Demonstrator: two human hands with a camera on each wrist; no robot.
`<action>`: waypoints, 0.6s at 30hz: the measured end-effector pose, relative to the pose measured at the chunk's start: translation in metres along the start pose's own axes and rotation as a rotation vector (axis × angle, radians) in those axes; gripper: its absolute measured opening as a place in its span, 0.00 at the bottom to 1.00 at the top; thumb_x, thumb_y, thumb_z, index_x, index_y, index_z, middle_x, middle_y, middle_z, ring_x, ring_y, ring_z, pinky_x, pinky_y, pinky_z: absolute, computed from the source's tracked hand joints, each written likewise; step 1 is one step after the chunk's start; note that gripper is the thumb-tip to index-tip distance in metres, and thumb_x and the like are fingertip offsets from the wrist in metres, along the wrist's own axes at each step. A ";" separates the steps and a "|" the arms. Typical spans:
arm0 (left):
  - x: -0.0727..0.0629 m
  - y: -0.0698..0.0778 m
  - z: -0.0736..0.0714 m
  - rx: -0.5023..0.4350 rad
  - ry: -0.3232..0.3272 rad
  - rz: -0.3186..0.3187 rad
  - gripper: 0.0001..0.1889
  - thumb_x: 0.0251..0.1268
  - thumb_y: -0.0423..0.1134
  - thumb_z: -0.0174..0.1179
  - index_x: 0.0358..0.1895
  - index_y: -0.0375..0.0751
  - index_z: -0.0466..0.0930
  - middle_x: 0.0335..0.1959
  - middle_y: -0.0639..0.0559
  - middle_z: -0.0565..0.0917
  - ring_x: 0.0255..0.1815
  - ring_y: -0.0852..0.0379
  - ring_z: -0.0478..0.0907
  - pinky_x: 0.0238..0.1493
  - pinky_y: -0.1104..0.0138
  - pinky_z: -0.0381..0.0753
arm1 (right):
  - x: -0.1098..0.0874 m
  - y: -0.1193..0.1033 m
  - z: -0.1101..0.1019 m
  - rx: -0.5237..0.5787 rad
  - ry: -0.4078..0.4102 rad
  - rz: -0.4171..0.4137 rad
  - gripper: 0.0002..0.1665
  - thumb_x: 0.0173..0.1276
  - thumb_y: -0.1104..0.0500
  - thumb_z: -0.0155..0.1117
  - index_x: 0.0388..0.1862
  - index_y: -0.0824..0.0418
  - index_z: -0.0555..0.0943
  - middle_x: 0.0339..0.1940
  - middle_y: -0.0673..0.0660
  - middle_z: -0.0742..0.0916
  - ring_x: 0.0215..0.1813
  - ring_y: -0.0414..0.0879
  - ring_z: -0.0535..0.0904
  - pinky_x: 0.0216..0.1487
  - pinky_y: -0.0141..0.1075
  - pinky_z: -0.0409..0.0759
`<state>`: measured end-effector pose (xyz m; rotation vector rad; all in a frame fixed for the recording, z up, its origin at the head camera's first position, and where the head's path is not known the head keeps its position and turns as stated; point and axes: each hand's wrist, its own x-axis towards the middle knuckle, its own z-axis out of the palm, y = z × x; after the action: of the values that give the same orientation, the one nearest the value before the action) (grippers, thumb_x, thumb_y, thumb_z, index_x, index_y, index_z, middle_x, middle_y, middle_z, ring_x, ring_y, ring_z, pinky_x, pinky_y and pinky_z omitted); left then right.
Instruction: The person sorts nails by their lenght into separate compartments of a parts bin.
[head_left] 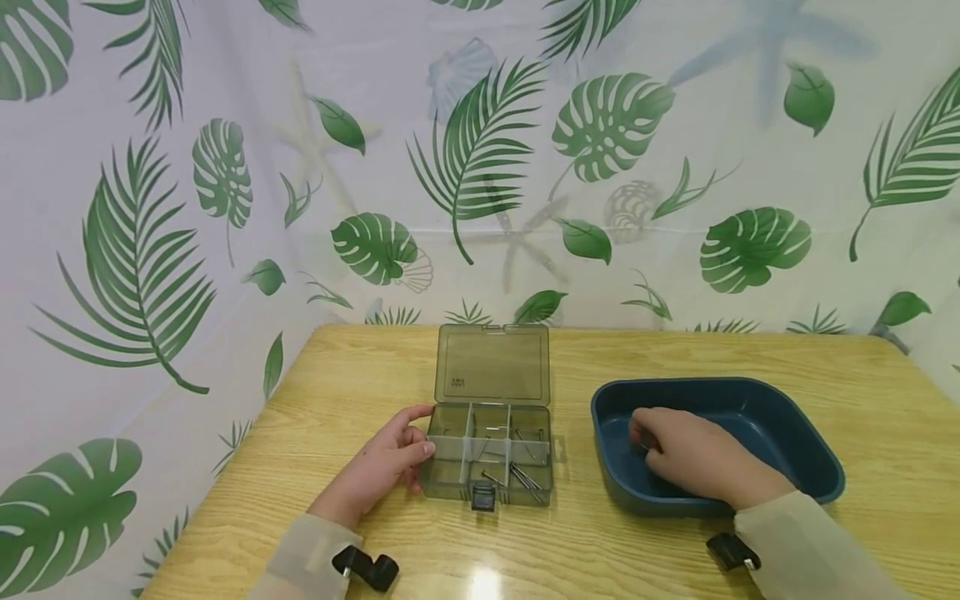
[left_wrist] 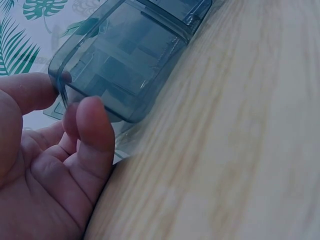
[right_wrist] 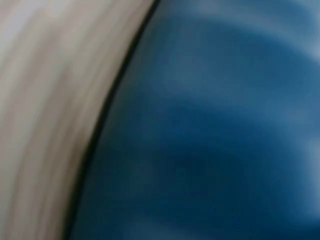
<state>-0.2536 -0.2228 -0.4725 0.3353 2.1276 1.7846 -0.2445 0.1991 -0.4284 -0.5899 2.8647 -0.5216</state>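
A smoky clear compartment box (head_left: pixel 491 450) lies on the table with its lid (head_left: pixel 492 364) raised at the back. Several thin metal screws or nails (head_left: pixel 527 479) lie in its right and middle compartments. My left hand (head_left: pixel 386 458) holds the box's left side, index finger at the rear corner and thumb at the side wall; the left wrist view shows these fingers at the box (left_wrist: pixel 125 60). Inside a blue basin (head_left: pixel 757 408), my right hand (head_left: pixel 693 454) has bent fingers, with a thin metal piece (head_left: pixel 643 448) barely showing at the fingertips. The right wrist view is blurred and shows no fingers.
The wooden table (head_left: pixel 570 550) carries the box on the left and the basin to its right. A latch (head_left: pixel 483 497) projects from the box's front. A leaf-patterned cloth (head_left: pixel 645 250) hangs behind the table and on the left.
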 end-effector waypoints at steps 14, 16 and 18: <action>0.001 -0.002 0.000 0.009 0.004 -0.007 0.31 0.78 0.37 0.56 0.79 0.49 0.55 0.38 0.45 0.72 0.22 0.52 0.72 0.28 0.58 0.84 | 0.005 -0.042 -0.007 0.054 0.179 -0.160 0.14 0.72 0.69 0.56 0.45 0.50 0.79 0.33 0.43 0.76 0.31 0.40 0.70 0.34 0.38 0.73; 0.000 -0.001 0.001 0.006 0.008 -0.008 0.31 0.78 0.37 0.56 0.79 0.49 0.56 0.38 0.45 0.72 0.23 0.53 0.71 0.28 0.58 0.84 | 0.005 -0.051 -0.008 0.044 0.215 -0.193 0.14 0.72 0.69 0.56 0.45 0.49 0.79 0.33 0.42 0.76 0.31 0.39 0.69 0.34 0.37 0.72; 0.000 0.000 0.001 0.004 0.011 -0.010 0.31 0.78 0.37 0.56 0.78 0.49 0.56 0.38 0.45 0.72 0.23 0.53 0.70 0.29 0.57 0.84 | 0.007 -0.059 -0.009 0.034 0.236 -0.224 0.14 0.72 0.69 0.56 0.45 0.50 0.79 0.33 0.42 0.75 0.31 0.39 0.68 0.33 0.36 0.71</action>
<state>-0.2531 -0.2221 -0.4728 0.3159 2.1367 1.7813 -0.2318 0.1480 -0.3991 -0.9066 3.0179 -0.7161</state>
